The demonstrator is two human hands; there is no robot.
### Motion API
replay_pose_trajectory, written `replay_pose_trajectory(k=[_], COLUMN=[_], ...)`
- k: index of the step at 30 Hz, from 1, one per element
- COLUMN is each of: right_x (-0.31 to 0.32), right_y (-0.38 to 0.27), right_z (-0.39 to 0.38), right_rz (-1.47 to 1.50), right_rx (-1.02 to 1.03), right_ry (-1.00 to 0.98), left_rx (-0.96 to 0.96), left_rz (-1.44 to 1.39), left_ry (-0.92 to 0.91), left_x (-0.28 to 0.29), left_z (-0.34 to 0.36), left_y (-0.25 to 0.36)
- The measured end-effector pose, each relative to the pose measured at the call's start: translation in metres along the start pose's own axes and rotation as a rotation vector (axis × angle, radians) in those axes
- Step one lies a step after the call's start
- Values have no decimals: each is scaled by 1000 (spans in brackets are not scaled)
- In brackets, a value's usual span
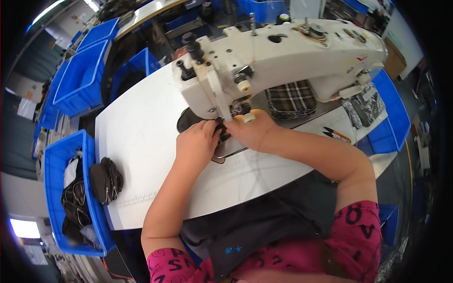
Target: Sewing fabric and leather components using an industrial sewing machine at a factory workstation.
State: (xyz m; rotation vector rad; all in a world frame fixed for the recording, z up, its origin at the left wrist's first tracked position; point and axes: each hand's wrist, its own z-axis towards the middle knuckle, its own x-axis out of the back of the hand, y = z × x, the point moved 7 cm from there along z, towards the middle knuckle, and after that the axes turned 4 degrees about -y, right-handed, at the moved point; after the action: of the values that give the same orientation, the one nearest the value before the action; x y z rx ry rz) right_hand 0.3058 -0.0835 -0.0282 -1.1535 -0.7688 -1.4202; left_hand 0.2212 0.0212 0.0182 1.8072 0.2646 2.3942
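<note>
Near edge of the worktop [141, 141]: the person's lap, dark apron over a pink printed top, both bare forearms reaching forward across the white surface.

Left hand [198, 139]: palm down, fingers curled and pressing on the dark fabric piece [188, 119], its fingertips right at the needle area. Not a closed grasp; more a flat pin with bent fingers.

Right hand [252, 129]: also laid on the work, just right of the presser foot, fingers pinching or steadying the same dark fabric piece. Whether it truly pinches the cloth or only presses it cannot be told; the machine head hides the fingertips.

The dark fabric piece lies on the metal plate under the head of the white sewing machine [283, 61], near the worktop's middle, between the two hands.

Step in hand, as judged: seating and aligning the piece under the foot, at or just into a seam. The next move likely calls for both hands to keep the cloth flat and taut, edges matched, fingers clear of the needle while it feeds.

Left edge of the worktop: a small stack of dark pieces [106, 179], and beyond the edge a blue bin [52, 188] with more dark goods.

Right side, farther: snips with orange handles [337, 134], a plaid pouch [290, 99] behind the machine arm.

Far left: more blue bins [82, 78].
</note>
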Motion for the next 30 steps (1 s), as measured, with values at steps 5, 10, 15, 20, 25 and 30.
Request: replay_pose_trajectory(k=[5,10,15,20,25,30], right_x=[17,8,15,3,-4,-4], right_y=[-23,-23,-13,-11,-11,-9], right_z=[4,5,2,7,10,12], right_rz=[-185,-176,-123,0,27,-42], right_rx=[69,-20,-78,-7,-9,15], right_ry=[91,84,155,157,97,131], left_rx=[5,-6,-67,-101,-77,-145], left_rz=[-48,-68,-49,-49,-40,-117], left_ry=[110,111,172,149,87,167], left_x=[2,1,-2,-2,-14,-26], left_z=[-9,-7,-5,-8,-8,-6], left_y=[-8,-13,-5,-11,-27,-26])
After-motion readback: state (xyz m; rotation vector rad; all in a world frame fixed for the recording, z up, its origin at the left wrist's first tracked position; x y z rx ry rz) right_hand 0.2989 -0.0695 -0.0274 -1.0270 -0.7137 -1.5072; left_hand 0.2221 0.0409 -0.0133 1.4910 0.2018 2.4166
